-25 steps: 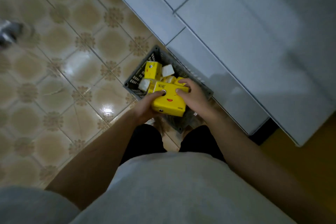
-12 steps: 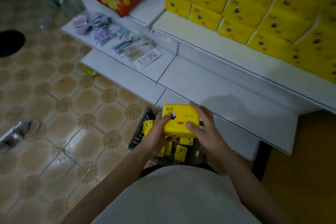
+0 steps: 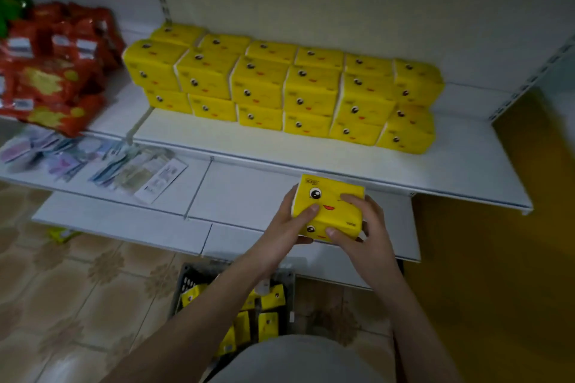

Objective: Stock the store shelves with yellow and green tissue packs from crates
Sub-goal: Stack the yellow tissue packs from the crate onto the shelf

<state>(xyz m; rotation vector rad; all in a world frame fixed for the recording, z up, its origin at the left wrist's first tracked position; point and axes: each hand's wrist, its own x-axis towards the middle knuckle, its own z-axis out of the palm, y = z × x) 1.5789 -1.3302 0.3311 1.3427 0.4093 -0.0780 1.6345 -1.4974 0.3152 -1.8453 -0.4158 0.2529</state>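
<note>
Both hands are clamping one yellow tissue pack (image 3: 328, 207) from either side, left hand (image 3: 287, 222) and right hand (image 3: 362, 227), keeping it square. It's hovering just below the shelf (image 3: 311, 154) edge, apparently heading for the yellow stack (image 3: 281, 88) there.

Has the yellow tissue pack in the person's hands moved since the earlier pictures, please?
Yes. The yellow tissue pack, earlier down in the crate, is now lifted above it, held by both hands in front of the lower shelf.

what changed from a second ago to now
Both hands, left hand and right hand, lifted the yellow tissue pack out of the crate up towards the shelf with the stacked packs. The two-handed grip is unchanged; the crate stays on the floor.
</note>
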